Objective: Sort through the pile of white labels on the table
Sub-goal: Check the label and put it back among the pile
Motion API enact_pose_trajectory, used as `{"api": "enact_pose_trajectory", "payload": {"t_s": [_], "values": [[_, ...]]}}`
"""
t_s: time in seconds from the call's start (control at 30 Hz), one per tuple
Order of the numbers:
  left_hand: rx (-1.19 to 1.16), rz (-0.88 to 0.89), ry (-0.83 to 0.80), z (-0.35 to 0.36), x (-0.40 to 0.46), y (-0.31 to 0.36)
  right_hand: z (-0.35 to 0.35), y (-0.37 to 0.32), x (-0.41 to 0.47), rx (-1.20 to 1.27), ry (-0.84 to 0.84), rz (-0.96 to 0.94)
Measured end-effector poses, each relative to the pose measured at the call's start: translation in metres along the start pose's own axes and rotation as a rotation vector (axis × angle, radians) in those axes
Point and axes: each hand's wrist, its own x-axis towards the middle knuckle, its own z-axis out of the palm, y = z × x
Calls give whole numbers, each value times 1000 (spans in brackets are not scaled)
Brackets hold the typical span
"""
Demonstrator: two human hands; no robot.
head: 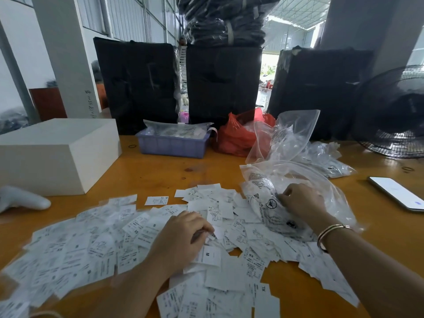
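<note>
head | L hand (181, 237) pinches labels (91, 249) | R hand (300, 200) grips clear bag (270, 203) atop pile | box (57, 154), basket (172, 145) behind

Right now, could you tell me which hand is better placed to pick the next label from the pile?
Left. The left hand already rests on the pile of white labels, fingers curled on some, while the right hand is on the clear plastic bag.

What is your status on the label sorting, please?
Left hand pinching labels in the pile. Right hand gripping a clear bag at the pile's edge. Labels spread loose on the table, unsorted.
</note>
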Motion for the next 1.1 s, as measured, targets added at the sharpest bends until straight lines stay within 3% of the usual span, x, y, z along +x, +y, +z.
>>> {"api": "enact_pose_trajectory", "payload": {"t_s": [0.23,0.4,0.5,0.57,0.63,0.7,0.77,0.87,0.97,1.1], "values": [[-20,-7,3,0,0,0,6,1,0,207,62,44],[-24,-19,19,1,0,-1,3,3,-8,272,325,-48],[-7,-8,127,-3,0,2,-12,-19,-24,563,451,-193],[11,4,205,-5,1,5,-19,-42,-41,769,343,-287],[-49,-41,241,-9,2,10,-16,-62,-62,903,107,-395],[-191,-116,225,-10,2,12,-6,-80,-82,964,-158,-463],[-356,-218,150,-12,1,13,6,-93,-95,1033,-299,-470],[-439,-280,103,-11,4,15,17,-103,-101,1123,-308,-471],[-455,-301,249,-8,5,15,28,-104,-102,1121,-252,-455],[-541,-425,363,-6,5,8,39,-98,-99,641,-62,-426]]}}
